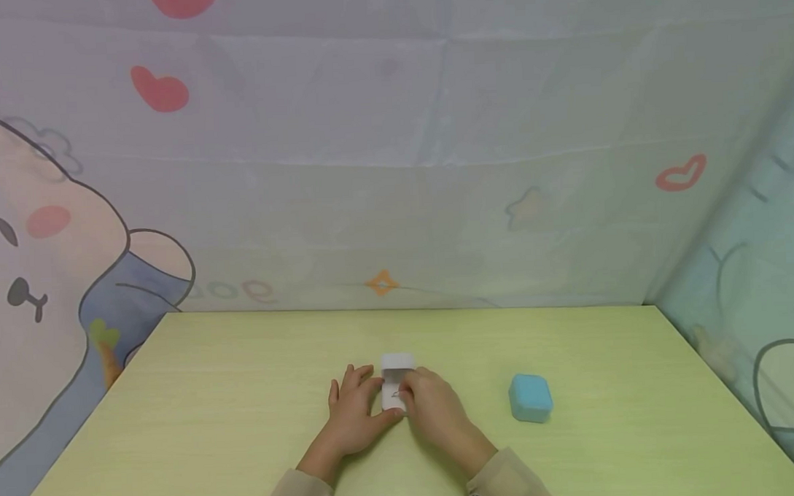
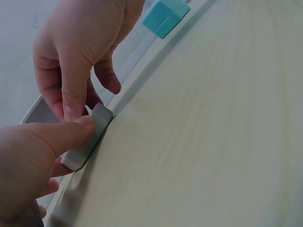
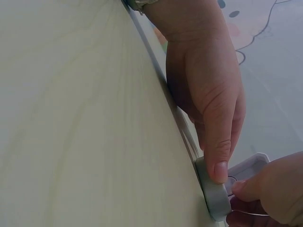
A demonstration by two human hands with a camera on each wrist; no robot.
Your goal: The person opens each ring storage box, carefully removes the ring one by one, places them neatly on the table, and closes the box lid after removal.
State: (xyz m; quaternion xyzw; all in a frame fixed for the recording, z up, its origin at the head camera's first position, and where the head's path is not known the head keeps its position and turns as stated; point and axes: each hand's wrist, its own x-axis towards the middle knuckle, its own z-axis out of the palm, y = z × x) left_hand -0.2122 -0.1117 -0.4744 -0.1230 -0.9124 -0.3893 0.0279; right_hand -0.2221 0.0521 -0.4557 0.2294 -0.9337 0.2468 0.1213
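A small white box [image 1: 397, 361] stands on the table with its hinged lid raised at the back. My left hand [image 1: 355, 419] holds it from the left, thumb on the front wall and fingers around the side. My right hand [image 1: 434, 406] reaches into the box from the right, thumb and index finger pinched together. In the right wrist view, a thin wire loop [image 3: 233, 178] shows at the right fingertips, inside the box; the rest of it is hidden by the fingers. The left wrist view shows the box's front wall [image 2: 100, 120] under my left thumb.
A light blue rounded box [image 1: 530, 398], closed, sits on the table to the right of my right hand. The pale wooden table [image 1: 244, 370] ends at the back against a printed cloth [image 1: 343, 206] with hearts and a cartoon animal.
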